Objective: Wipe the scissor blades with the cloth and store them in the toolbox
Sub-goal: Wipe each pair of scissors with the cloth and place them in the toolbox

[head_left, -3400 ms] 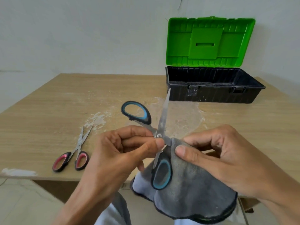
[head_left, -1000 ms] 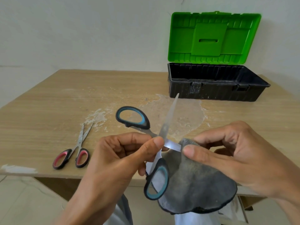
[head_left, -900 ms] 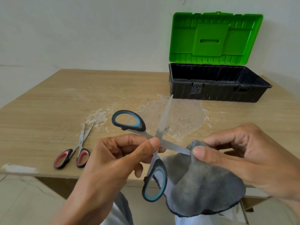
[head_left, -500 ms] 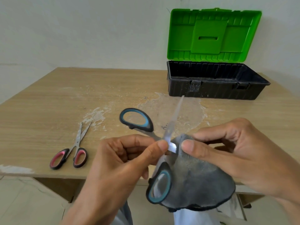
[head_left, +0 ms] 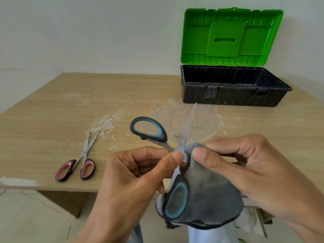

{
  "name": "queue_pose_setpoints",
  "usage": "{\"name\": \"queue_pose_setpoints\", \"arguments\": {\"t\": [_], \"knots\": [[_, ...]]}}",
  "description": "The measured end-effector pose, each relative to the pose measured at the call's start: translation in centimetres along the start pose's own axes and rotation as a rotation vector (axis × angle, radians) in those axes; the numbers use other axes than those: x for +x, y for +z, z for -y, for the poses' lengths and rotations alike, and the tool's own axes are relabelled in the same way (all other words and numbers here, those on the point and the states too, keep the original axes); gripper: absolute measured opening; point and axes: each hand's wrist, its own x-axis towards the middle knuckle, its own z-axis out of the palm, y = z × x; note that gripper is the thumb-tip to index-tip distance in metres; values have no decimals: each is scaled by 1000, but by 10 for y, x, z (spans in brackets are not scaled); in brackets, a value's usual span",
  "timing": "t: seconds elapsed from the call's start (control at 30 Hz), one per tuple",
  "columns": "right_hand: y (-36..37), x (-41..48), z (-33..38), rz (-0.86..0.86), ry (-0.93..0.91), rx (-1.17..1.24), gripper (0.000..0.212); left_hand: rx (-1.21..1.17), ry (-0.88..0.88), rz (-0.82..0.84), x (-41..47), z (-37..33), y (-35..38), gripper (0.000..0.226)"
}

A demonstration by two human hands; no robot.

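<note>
My left hand (head_left: 133, 174) pinches the blue-handled scissors (head_left: 149, 128) at their pivot, in front of the table's near edge. The scissors are spread open, one blade pointing up toward the toolbox. My right hand (head_left: 245, 169) grips the dark grey cloth (head_left: 210, 195) and pinches it around the other blade right beside the pivot, so that blade is hidden. The cloth hangs down behind the lower handle. The toolbox (head_left: 233, 95) stands open at the back right, black tray and raised green lid.
A smaller pair of red-handled scissors (head_left: 78, 163) lies on the wooden table (head_left: 52, 111) to the left, blades slightly apart. White dusty smears mark the middle of the table. A wall rises just behind the toolbox.
My right hand with the cloth slid out along the blade toward its tip, then came back in to the pivot. The left hand kept its hold on the scissors.
</note>
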Motion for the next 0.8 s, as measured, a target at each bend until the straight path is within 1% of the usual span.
{"name": "queue_pose_setpoints", "arguments": {"t": [0.1,0.17,0.2,0.33,0.4,0.5,0.6,0.67,0.8], "knots": [[3,-5,3,142,72,40,31,-21,21,-44,0,-1,-4,24],[-1,-7,1,189,87,18,28,-27,25,-47,1,0,-7,25],[-3,-7,0,171,78,8,25,-27,22,-39,0,0,-7,23],[-8,-6,-4,6,16,30,21,-33,24,-12,-1,0,-5,17],[-6,-4,-2,-40,-8,60,19,-33,30,-8,-1,0,-1,17],[0,-1,4,-35,-30,69,18,-58,32,-11,-2,-2,4,17],[4,0,1,20,2,5,22,-78,36,-72,-1,-1,1,18],[4,-2,-3,47,28,-22,22,-72,22,-87,-1,0,-3,22],[2,-5,-9,12,17,-36,24,-43,-29,-93,0,3,-3,25]]}}
